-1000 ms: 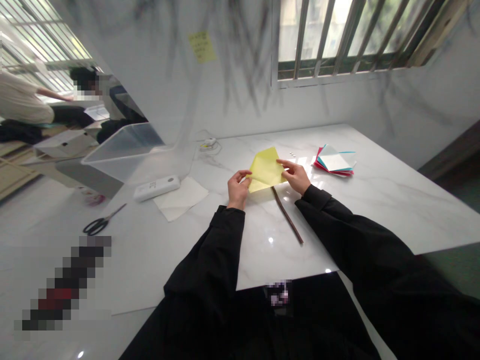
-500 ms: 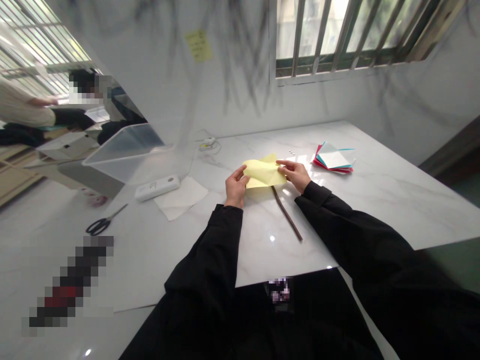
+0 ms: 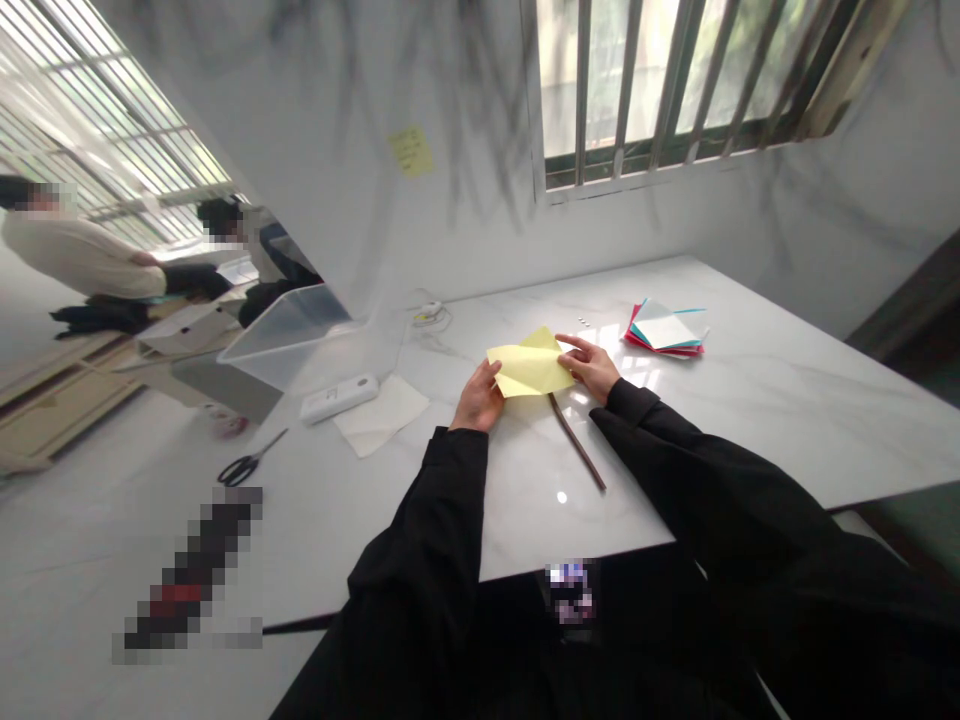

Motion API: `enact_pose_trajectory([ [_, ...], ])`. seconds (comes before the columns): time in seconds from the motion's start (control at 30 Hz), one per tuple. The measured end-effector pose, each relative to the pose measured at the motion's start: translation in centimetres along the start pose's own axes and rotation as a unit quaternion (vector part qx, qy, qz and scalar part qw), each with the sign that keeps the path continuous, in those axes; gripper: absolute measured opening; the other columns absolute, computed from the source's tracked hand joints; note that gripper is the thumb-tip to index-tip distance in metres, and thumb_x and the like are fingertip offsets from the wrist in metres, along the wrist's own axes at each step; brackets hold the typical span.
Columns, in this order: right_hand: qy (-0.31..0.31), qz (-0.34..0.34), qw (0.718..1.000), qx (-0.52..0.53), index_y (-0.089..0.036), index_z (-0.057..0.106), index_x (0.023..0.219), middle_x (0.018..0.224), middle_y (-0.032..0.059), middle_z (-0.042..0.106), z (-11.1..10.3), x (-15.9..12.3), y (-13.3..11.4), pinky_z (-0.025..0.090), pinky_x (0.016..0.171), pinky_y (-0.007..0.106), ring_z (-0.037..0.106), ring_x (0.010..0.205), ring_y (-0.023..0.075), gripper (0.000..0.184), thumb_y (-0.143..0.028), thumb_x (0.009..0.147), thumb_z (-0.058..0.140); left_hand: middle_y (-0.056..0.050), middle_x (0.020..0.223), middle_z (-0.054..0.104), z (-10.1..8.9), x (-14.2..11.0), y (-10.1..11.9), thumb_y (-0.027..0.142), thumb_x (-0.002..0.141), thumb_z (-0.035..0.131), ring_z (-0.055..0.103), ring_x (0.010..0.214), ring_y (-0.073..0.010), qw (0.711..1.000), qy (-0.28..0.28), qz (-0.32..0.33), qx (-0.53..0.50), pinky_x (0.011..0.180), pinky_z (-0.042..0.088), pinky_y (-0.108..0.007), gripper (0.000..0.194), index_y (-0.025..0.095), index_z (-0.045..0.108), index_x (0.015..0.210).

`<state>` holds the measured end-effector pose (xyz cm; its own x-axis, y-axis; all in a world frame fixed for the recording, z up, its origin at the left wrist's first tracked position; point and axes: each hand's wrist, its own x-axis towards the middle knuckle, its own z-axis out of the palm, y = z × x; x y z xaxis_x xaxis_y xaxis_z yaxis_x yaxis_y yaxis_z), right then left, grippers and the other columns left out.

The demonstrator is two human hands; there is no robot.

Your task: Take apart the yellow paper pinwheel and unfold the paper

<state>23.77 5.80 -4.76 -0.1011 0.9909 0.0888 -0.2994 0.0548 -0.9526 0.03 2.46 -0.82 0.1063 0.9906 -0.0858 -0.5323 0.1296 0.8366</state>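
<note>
Both hands are gripping one folded sheet of pale yellow paper (image 3: 531, 368), which is lying low over the white marble-patterned table (image 3: 750, 400), near the middle of the table. The left hand (image 3: 480, 397) is closing its grip on the sheet's left corner, thumb on top and fingers curled beneath. The right hand (image 3: 596, 366) is pinching the right edge, with the index finger lying along the top of the paper and the thumb below it. Whether the sheet is touching the table surface cannot be told.

A thin dark brown strip (image 3: 577, 443) is lying on the table just below the paper, running diagonally toward the near edge; its upper end is passing under the sheet. A fanned stack of red, teal and white paper squares (image 3: 667, 330) is resting to the right of the right hand, apart from it. To the left, a white rectangular device (image 3: 339, 397) is sitting beside a plain white sheet (image 3: 382, 415), with a clear plastic bin (image 3: 292, 335) behind them. Black-handled scissors (image 3: 247, 463) are lying farther left. Two other people are sitting in the background at far left.
</note>
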Motion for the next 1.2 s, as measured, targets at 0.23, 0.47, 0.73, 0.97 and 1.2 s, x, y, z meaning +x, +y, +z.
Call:
enact_pose_trajectory([
  [0.23, -0.065, 0.029, 0.997, -0.013, -0.018, 0.063, 0.144, 0.080, 0.0033, 0.076, 0.7, -0.3, -0.3, 0.054, 0.069, 0.027, 0.066, 0.071, 0.0150, 0.085, -0.047, 0.070, 0.093, -0.016, 0.120, 0.079, -0.1, -1.8, 1.0, 0.018, 0.090, 0.066, 0.072, 0.123, -0.0311, 0.995, 0.083, -0.022, 0.043, 0.114, 0.053, -0.049, 0.038, 0.012, 0.069, 0.128],
  [0.47, -0.021, 0.041, 0.999, 0.026, -0.016, 0.074, 0.115, 0.080, 0.0051, 0.072, 1.5, -0.2, -0.1, 0.049, 0.061, 0.024, 0.061, 0.066, 0.0120, 0.067, -0.070, 0.077, 0.081, -0.007, 0.163, 0.053, -4.1, -8.0, 13.4, 0.030, 0.100, 0.054, 0.044, 0.154, -0.0258, 0.719, 0.242, 0.470, 0.452, 0.131, 0.030, -0.044, 0.050, 0.024, 0.061, 0.150],
  [0.73, -0.007, 0.038, 0.998, 0.051, -0.015, 0.076, 0.107, 0.073, 0.0053, 0.069, 1.8, -0.3, -0.2, 0.045, 0.057, 0.027, 0.056, 0.059, 0.0129, 0.077, -0.086, 0.078, 0.067, -0.006, 0.169, 0.044, -10.3, -9.3, 11.7, 0.024, 0.096, 0.043, 0.030, 0.162, -0.0316, 0.521, 0.137, 0.137, 0.831, 0.132, 0.023, -0.054, 0.060, 0.025, 0.058, 0.154],
  [0.97, -0.011, 0.032, 0.999, 0.039, -0.014, 0.077, 0.100, 0.070, 0.0056, 0.068, 1.9, 0.0, 0.0, 0.043, 0.055, 0.027, 0.054, 0.057, 0.0120, 0.078, -0.087, 0.075, 0.069, -0.010, 0.171, 0.039, -13.2, -8.3, 7.6, 0.055, 0.102, 0.041, 0.034, 0.159, -0.0401, 0.490, 0.141, 0.010, 0.860, 0.126, 0.028, -0.059, 0.064, 0.026, 0.051, 0.159],
  [1.2, -0.017, 0.028, 0.999, 0.013, -0.013, 0.077, 0.097, 0.067, 0.0052, 0.068, 2.0, 0.3, 0.1, 0.041, 0.054, 0.026, 0.053, 0.055, 0.0117, 0.075, -0.085, 0.077, 0.069, -0.012, 0.167, 0.046, -15.1, -6.9, 9.9, 0.056, 0.104, 0.038, 0.046, 0.151, -0.0366, 0.466, 0.193, 0.004, 0.863, 0.122, 0.035, -0.053, 0.061, 0.027, 0.054, 0.155],
])
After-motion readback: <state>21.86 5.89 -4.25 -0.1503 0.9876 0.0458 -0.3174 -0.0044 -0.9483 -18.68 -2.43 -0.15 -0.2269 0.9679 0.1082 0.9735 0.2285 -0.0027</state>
